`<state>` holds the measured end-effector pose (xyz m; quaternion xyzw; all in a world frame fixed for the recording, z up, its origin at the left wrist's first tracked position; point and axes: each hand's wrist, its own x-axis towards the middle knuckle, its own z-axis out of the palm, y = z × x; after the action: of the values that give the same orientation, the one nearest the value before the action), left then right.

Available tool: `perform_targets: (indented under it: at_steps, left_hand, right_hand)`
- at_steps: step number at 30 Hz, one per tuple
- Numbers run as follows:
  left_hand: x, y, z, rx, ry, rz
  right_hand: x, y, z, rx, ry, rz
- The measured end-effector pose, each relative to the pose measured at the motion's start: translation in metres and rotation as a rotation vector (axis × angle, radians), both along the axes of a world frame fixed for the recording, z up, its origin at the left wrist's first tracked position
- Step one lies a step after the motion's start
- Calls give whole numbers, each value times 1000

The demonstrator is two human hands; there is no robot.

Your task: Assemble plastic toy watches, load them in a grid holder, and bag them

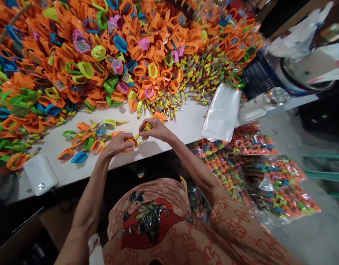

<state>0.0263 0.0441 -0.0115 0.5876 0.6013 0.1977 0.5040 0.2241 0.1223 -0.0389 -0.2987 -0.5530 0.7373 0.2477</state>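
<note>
My left hand [119, 144] is closed around an orange plastic toy [129, 145], a looped piece like a toy watch, near the table's front edge. Just right of it, my right hand [156, 130] pinches several small yellow-labelled tubes [147, 126]. Between the hands, one yellow tube [136, 137] lies against the orange toy; whether it sits inside the loop I cannot tell. Left of my hands is a small group of loose toys, among them a blue toy [79, 157] and a green loop [69, 134], mixed with more tubes.
A big heap of mostly orange toys [155, 36] covers the back of the white table [169, 144]. More tubes [208, 70] pile up beside clear plastic bags [222, 110]. A white power bank [40, 174] lies left. Filled bags [282, 187] and a blue basket [254, 75] are right.
</note>
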Motion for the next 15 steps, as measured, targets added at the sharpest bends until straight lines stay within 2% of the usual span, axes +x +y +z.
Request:
perform_targets:
  at_steps: [4, 9, 15]
  left_hand:
    - [-1, 1, -3, 10, 12, 8]
    - [1, 2, -8, -61, 27, -13]
    - [-4, 1, -7, -90, -26, -119]
  right_hand:
    - [4, -1, 1, -51, 51, -13]
    - [2, -1, -3, -50, 45, 40]
    - [-1, -1, -7, 81, -21, 66]
